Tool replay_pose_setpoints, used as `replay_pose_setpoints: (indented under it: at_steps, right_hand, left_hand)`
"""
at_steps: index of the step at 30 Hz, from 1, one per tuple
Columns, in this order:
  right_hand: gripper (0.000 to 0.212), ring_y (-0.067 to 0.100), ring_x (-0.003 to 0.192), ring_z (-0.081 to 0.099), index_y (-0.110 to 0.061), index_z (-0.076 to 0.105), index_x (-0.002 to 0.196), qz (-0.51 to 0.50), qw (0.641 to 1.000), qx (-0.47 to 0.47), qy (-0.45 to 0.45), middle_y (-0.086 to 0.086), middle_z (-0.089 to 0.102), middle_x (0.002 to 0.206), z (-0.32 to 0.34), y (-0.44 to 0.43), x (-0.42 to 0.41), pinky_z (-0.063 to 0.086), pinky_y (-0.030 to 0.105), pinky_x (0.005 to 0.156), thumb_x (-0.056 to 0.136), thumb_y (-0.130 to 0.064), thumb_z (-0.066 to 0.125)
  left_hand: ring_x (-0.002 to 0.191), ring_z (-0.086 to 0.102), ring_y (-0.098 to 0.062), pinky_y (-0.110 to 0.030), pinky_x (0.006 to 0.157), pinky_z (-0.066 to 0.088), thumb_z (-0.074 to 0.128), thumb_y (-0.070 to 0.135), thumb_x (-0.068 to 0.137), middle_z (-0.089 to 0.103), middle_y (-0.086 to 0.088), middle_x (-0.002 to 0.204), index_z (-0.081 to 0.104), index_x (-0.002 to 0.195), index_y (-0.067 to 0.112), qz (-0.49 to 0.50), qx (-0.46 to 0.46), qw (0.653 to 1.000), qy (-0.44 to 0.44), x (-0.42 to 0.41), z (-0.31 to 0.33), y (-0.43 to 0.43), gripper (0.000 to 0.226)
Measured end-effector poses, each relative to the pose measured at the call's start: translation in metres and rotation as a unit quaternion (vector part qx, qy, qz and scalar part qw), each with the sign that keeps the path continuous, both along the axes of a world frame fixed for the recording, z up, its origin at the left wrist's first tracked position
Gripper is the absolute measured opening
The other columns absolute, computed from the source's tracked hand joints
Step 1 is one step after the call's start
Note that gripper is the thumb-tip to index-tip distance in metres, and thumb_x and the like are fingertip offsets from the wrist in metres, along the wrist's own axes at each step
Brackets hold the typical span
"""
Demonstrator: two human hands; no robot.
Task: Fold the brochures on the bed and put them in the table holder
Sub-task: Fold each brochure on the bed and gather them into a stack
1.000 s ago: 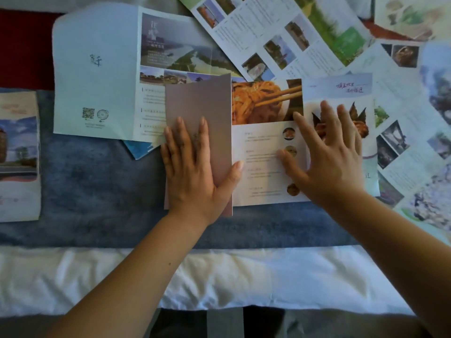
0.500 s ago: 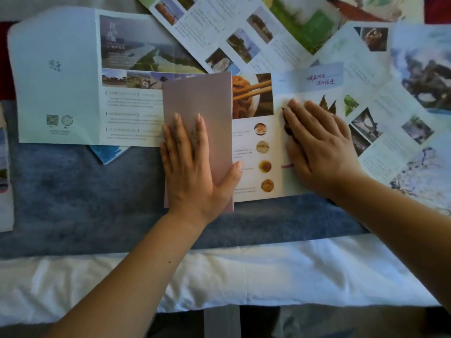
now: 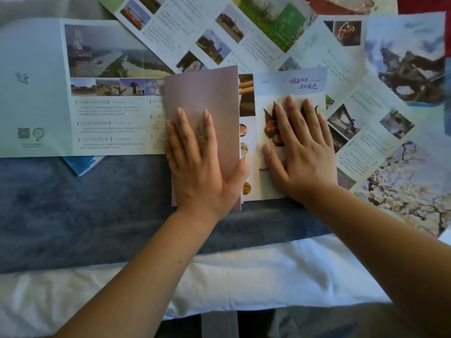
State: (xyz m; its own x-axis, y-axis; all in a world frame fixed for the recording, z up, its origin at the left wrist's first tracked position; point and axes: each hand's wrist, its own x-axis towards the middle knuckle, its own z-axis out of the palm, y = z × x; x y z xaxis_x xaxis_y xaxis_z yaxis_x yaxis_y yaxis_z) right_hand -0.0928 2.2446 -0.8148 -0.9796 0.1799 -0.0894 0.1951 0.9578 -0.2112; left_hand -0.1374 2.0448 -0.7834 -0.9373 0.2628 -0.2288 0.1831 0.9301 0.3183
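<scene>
Two hands are being pressed flat on the food brochure point(image 3: 288, 84) near the front edge of the bed point(image 3: 73, 203): left hand point(image 3: 197, 162), fingers spread, on its pink flap point(image 3: 202, 91); right hand point(image 3: 302, 152), fingers spread, being moved closer than before.

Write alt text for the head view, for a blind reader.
Two hands press a half-folded food brochure on a blue blanket: left hand on its pink flap, right hand on the open panel. More brochures lie alongside.

Food brochure point(image 3: 246, 103) lay partly folded, mauve panel point(image 3: 202, 93) flat beneath left hand point(image 3: 195, 167), photo panel point(image 3: 292, 80) beneath right hand point(image 3: 302, 152), pale river-view brochure point(image 3: 73, 93) open left of it, more brochures point(image 3: 219, 28) fanned open beyond and right of both hands.
</scene>
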Motion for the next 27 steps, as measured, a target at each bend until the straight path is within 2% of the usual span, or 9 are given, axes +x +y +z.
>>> replay_pose_setpoints:
  at_steps: [6,12,20,27]
  right_hand:
    - [0.072,0.022,0.161,-0.007,-0.027,0.008,0.168,0.005,1.000,-0.016,0.012,-0.002,0.002,0.175,-0.002,0.001,0.001,0.000,0.046,0.131,0.107,-0.061,0.025]
    - [0.060,0.028,0.161,0.004,-0.019,0.022,0.166,0.007,0.998,-0.038,0.058,0.005,0.014,0.174,-0.004,0.003,-0.001,0.005,0.047,0.131,0.110,-0.041,0.027]
    - [0.061,0.029,0.161,0.004,-0.016,0.023,0.166,0.006,0.999,-0.021,0.043,0.007,0.014,0.174,0.000,-0.001,-0.001,0.003,0.046,0.131,0.110,-0.039,0.026]
    - [0.062,0.028,0.161,-0.001,-0.018,0.016,0.167,0.010,1.000,-0.011,0.014,0.005,0.008,0.175,0.001,-0.002,-0.002,0.001,0.047,0.131,0.109,-0.041,0.024]
  left_hand:
    - [0.155,-0.012,-0.044,-0.061,0.125,0.002,0.017,0.077,0.092,-0.011,-0.021,0.170,0.001,0.165,0.019,-0.016,-0.027,0.999,0.009,0.006,-0.010,0.024,0.095]
    - [0.154,-0.006,-0.051,-0.064,0.123,0.004,0.007,0.074,0.096,-0.005,-0.028,0.168,0.002,0.164,0.014,-0.011,-0.092,0.995,0.046,0.008,-0.027,0.037,0.091]
    - [0.153,-0.002,-0.053,-0.065,0.123,0.006,0.014,0.070,0.099,-0.002,-0.031,0.167,0.003,0.164,0.011,-0.010,-0.100,0.993,0.068,0.010,-0.034,0.038,0.088]
    - [0.154,-0.003,-0.051,-0.063,0.124,0.005,0.017,0.072,0.099,-0.001,-0.031,0.167,0.004,0.164,0.011,-0.013,-0.093,0.993,0.072,0.009,-0.037,0.035,0.090]
